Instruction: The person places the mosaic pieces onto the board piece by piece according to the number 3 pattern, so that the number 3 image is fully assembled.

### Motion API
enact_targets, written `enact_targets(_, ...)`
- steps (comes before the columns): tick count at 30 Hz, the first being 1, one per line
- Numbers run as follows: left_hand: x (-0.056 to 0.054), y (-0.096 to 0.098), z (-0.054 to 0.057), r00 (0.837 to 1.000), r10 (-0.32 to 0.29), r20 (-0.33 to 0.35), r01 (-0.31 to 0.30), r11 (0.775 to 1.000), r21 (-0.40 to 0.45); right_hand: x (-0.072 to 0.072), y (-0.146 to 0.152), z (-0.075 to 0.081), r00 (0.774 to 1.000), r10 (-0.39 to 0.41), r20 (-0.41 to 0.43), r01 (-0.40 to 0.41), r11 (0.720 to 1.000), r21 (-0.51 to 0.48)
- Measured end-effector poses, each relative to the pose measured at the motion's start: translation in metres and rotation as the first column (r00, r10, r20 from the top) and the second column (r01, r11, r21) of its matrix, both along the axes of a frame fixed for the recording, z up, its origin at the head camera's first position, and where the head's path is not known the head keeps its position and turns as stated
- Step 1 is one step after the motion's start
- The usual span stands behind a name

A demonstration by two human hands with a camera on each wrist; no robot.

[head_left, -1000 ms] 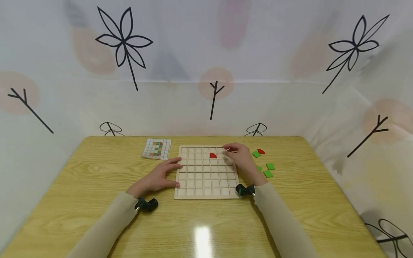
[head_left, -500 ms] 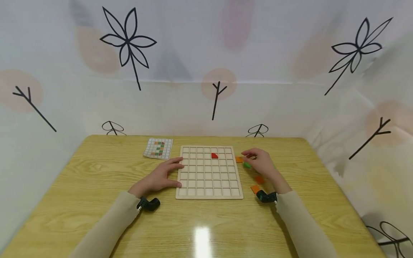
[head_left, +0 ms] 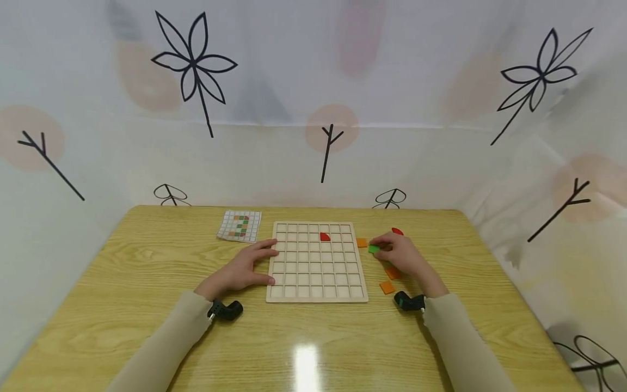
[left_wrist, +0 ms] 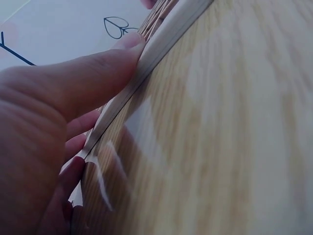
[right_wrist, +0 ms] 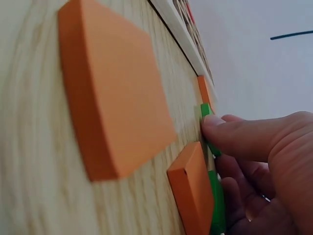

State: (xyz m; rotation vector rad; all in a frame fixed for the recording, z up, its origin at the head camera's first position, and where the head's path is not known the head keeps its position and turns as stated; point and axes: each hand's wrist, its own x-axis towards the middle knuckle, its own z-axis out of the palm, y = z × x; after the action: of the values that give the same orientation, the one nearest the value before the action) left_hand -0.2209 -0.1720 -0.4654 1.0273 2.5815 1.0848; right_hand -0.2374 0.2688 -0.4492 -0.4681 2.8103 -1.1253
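Observation:
In the head view, a pale wooden grid board lies on the table with one red quarter-round tile in an upper cell. My left hand rests against the board's left edge, fingers spread, the thumb touching the rim in the left wrist view. Right of the board, my right hand pinches a green square tile at the table surface; the right wrist view has the thumb on that green tile. An orange tile lies between it and the board.
Orange tiles lie below the right hand, one partly under it. A second red tile shows behind the hand. Another green tile lies beside an orange one. A printed pattern card lies left of the board.
My right hand has moved off the board's upper right corner to the tiles at its right, and its fingers have closed on a green tile. The left hand stays at the board's edge.

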Motion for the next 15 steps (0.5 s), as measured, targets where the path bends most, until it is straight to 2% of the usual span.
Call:
enact_targets(7,0.0001,-0.0003,-0.0013,1.0,0.005,-0.008,-0.005,1.0,-0.001,-0.0031,-0.003,-0.002,1.0,-0.019,0.015,0.019,0.999,-0.026)
enact_targets(15,-0.0006,0.0005,-0.0017,1.0,0.003,-0.017,-0.004,1.0,-0.002,-0.0023,-0.0022,-0.0028,0.998,-0.047,0.038,0.047,0.999,-0.012)
